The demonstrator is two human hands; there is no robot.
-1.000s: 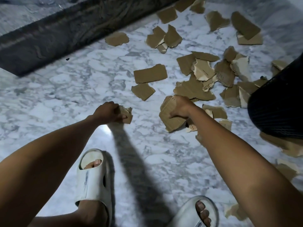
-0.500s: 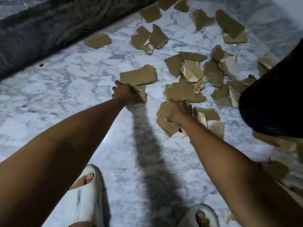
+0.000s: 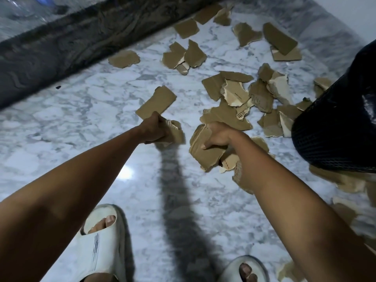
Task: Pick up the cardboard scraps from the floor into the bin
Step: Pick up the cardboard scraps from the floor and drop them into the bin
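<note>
Brown cardboard scraps lie scattered over the white marble floor, mostly ahead and to the right. My left hand is closed around a small bunch of scraps and also pinches the near end of a long rectangular scrap, which tilts up off the floor. My right hand grips a thick stack of scraps held above the floor. The black mesh bin stands at the right edge, just beyond my right hand.
A dark stone strip runs diagonally along the far left. My feet in white slides stand at the bottom, the second slide to its right. More scraps lie under and behind the bin.
My left hand reached forward from a lone scrap near my foot to the rectangular scrap and has taken hold of its near end, lifting it. My right hand kept its stack.
</note>
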